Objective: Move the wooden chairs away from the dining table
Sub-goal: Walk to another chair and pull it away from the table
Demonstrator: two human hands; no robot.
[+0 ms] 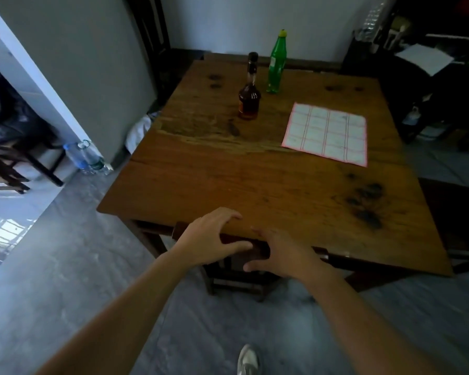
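We hold both hands at the top rail of the wooden chair (257,250), which is tucked under the near edge of the bench (255,185). Left hand (209,239) and right hand (279,255) fingers are spread, not yet clamped. Risk: a jerked pull may knock the bench and topple the brown bottle (249,96) or green bottle (276,63).
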